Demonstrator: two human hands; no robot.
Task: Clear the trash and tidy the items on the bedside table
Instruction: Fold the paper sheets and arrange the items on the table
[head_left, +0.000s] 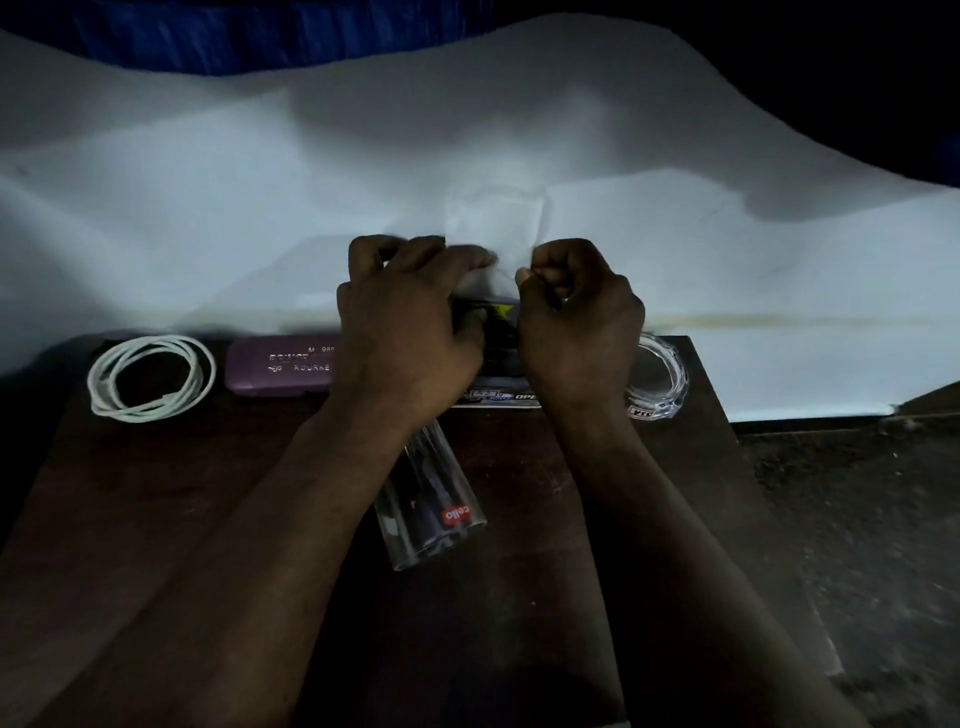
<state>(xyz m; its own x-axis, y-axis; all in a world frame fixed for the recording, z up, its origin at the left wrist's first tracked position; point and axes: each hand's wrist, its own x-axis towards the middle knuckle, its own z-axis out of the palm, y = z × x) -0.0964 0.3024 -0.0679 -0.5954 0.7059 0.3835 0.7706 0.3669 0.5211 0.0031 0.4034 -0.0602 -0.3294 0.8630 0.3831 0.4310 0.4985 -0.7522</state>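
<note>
A dim bedside table (519, 597) is shown from above, with a white bed sheet (208, 208) rising behind its far edge. Both hands are held close together over that edge. The fingers of the left hand (410, 322) and the right hand (576, 322) are curled, and a thin white paper (498, 223), hard to tell from the sheet behind it, appears to be pinched at each side between fingertips and thumb. Whether it is tissue or wrapper cannot be told. Beneath the hands a dark printed packet (498, 358) lies on the table. The paper is probably being gathered as trash. It would best be crumpled small into one hand before it is lifted, so that nothing below is dragged. Room is tight: a purple case (280, 371) lies just beside the left wrist, a glass ashtray (657, 379) lies just beside the right wrist near the table's right edge, and a clear pen box (431, 499) lies between the forearms. A coiled white cable (150, 376) sits at the far left corner. A lift straight up, then back toward the body, is judged safest.
</note>
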